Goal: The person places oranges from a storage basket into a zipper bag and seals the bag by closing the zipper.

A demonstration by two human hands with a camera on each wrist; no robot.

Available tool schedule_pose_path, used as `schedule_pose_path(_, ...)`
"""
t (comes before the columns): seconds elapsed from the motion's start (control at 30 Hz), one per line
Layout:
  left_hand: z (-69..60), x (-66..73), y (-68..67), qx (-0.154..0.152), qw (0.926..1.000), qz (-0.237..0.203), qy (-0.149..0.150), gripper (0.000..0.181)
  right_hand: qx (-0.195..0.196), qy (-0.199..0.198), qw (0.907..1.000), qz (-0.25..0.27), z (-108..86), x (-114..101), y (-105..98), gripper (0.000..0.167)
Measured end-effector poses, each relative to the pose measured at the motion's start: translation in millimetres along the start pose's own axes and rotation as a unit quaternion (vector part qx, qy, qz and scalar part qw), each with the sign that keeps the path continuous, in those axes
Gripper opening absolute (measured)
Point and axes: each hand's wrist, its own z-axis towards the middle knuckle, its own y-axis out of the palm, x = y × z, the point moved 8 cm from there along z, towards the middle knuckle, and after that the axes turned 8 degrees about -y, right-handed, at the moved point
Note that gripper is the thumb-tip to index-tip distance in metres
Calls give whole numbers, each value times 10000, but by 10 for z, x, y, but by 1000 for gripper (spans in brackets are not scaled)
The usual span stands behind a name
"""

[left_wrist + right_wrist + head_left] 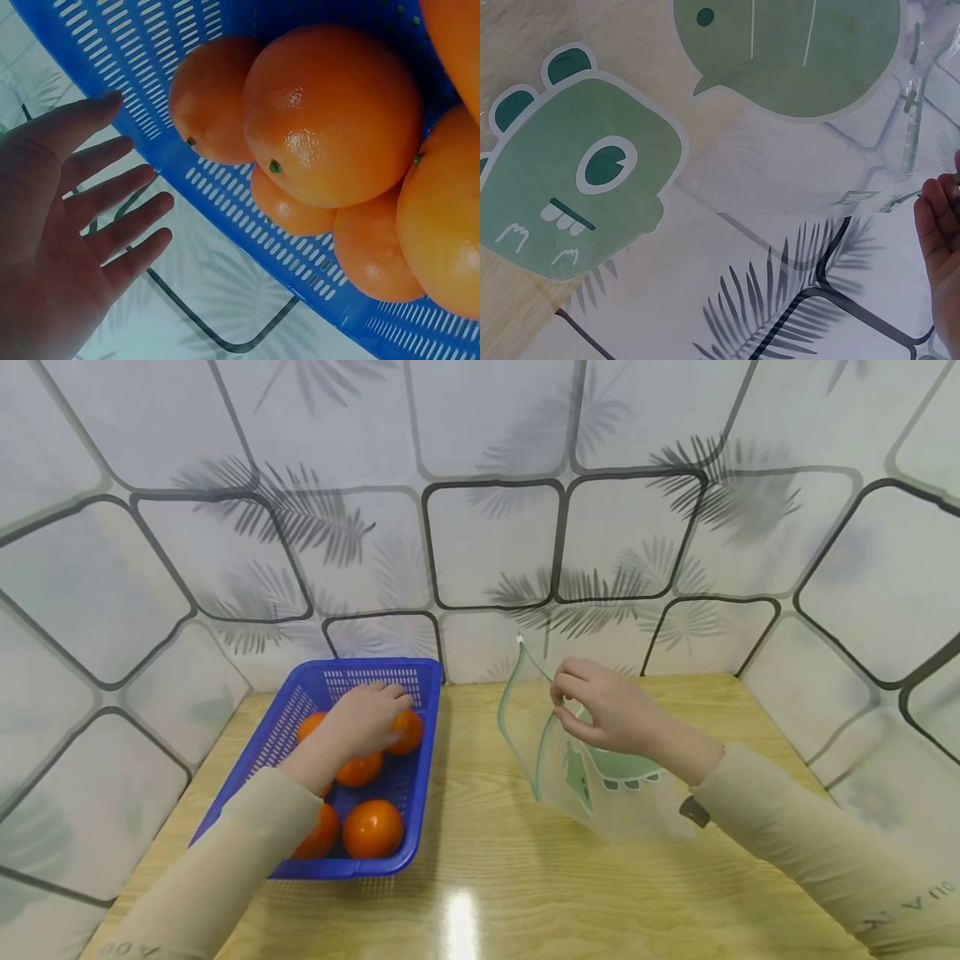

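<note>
Left hand (363, 718) poised over blue perforated basket (430, 752); fingers extended and spread, thumb apart, holding nothing; apart from adjacent orange fruits (372, 828) per left wrist view. Right hand (609, 706) at rim of clear bag (521, 718); fingers curled, thumb and fingertips pinching film edge; bag mouth parted, facing basket; green cartoon prints on film. Location of fruits: inside basket, several grouped together. Location of bag: right of basket, well apart, above wood-grain table (468, 827); patterned wall covering (495, 543) behind; pale sleeves (281, 806) on both arms.
</note>
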Motion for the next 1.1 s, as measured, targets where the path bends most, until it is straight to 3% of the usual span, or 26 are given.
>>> schedule_pose_path(0.2, 54, 1, 129, -315, 9993, -164, -88, 67, -29, -13, 10000, -20, -10, 6, 15, 11)
schedule_pose_path(0.5, 138, -27, 277, -855, 9955, -8, -420, 87, -43, -5, 10000, 5, -16, 19, 32, 11)
schedule_pose_path(0.8, 198, -89, 418, -1292, 9893, -129, -672, 94, -33, -2, 9999, 117, -33, 41, 39, 13)
schedule_pose_path(1.1, 201, -146, 480, -1410, 9870, -117, -766, 90, -92, 25, 9999, 138, -41, 82, 35, 12)
